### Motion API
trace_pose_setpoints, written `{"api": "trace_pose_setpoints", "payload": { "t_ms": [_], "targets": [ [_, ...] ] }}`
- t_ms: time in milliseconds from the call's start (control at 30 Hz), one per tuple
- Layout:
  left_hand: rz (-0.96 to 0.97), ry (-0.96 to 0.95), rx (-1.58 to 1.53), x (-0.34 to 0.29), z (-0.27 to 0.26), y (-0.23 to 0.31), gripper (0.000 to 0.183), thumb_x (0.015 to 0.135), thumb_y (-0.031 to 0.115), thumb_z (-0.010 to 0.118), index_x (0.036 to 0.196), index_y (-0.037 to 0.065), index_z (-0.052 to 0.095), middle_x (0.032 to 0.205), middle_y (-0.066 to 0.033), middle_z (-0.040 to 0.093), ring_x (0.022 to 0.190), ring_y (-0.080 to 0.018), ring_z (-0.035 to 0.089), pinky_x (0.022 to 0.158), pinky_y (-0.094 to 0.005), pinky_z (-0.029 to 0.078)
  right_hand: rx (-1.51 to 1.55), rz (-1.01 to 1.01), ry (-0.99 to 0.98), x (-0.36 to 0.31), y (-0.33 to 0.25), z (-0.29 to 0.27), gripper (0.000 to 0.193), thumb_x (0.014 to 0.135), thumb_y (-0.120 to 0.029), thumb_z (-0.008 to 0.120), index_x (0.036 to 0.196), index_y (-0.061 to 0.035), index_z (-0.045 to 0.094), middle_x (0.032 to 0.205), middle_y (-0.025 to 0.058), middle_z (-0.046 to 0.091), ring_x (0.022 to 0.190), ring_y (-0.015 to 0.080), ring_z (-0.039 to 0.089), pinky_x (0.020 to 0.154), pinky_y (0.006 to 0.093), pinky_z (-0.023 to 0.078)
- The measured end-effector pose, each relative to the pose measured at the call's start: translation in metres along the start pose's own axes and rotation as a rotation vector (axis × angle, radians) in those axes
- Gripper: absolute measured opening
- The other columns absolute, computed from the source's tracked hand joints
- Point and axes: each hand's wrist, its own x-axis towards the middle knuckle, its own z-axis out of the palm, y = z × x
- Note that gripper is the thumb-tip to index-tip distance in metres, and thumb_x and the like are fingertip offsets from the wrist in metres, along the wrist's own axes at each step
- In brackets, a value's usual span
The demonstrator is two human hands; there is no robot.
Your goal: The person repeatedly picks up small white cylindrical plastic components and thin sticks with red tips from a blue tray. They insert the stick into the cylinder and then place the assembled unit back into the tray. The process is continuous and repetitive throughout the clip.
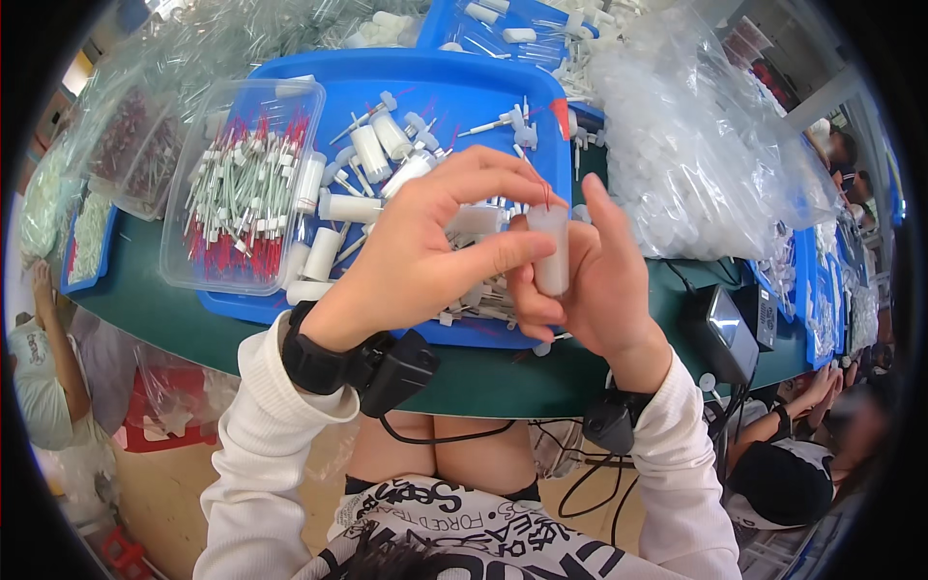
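Note:
A translucent white plastic tube [551, 263] stands upright between my hands above the blue tray [522, 82]. My right hand [601, 280] grips it, fingers curled round its lower part and thumb pointing up, off the tube. The thumb of my left hand [420, 232] presses on its side, and the left fingertips close in at its top. Thin red wire [547, 198] sticks out there, by the left index fingertip; whether the finger touches it I cannot tell. Similar white tubes [369, 153] and small white parts with stems lie loose in the tray, partly hidden behind my hands.
A clear plastic box [174, 256] of red-and-white wired pieces rests over the tray's left side. Large clear bags [677, 145] of white parts bulge at the back right. A black box-shaped device [720, 333] with cables sits on the green table [570, 382]. Other people work at both sides.

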Motion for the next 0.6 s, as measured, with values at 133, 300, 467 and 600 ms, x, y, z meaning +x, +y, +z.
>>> {"api": "trace_pose_setpoints", "payload": {
  "t_ms": [133,300,467,600],
  "targets": [
    [-0.052,0.003,-0.085,-0.001,0.004,0.007,0.029,0.079,0.002,0.061,0.107,-0.001,0.060,0.108,-0.0134,0.058,0.103,-0.0203,0.054,0.091,-0.0316,0.040,-0.024,0.008,0.067,0.002,-0.001,0.007,0.071,0.087,-0.065,0.017,0.091,-0.0020,0.049,0.054,0.0074,0.043,0.041,0.0159,0.037,0.040,0.0310,0.041],
    [-0.071,0.113,-0.122,0.002,0.004,0.007,0.027,0.078,0.009,0.066,0.104,0.001,0.064,0.094,-0.0081,0.065,0.087,-0.0160,0.061,0.081,-0.0273,0.046,0.119,-0.038,-0.176,0.003,0.004,-0.006,0.060,0.092,-0.059,0.019,0.105,-0.0059,0.044,0.063,0.0070,0.048,0.051,0.0134,0.042,0.046,0.0284,0.045],
    [-0.151,0.427,-0.299,0.002,0.003,0.006,0.015,0.077,0.001,0.068,0.091,-0.002,0.064,0.088,-0.0100,0.066,0.085,-0.0140,0.062,0.079,-0.0269,0.048,-0.019,-0.339,0.024,0.004,0.008,0.004,0.043,0.095,-0.042,0.032,0.108,-0.0018,0.041,0.076,0.0102,0.053,0.063,0.0146,0.051,0.060,0.0281,0.048],
    [-0.129,0.545,-0.413,0.005,0.001,0.000,0.008,0.078,0.001,0.069,0.083,0.000,0.063,0.088,-0.0108,0.066,0.084,-0.0128,0.062,0.079,-0.0259,0.047,-0.354,-0.719,0.252,0.004,0.016,0.002,0.021,0.092,-0.011,0.046,0.109,0.0001,0.039,0.088,0.0122,0.055,0.075,0.0154,0.058,0.068,0.0287,0.049]
  ]
}}
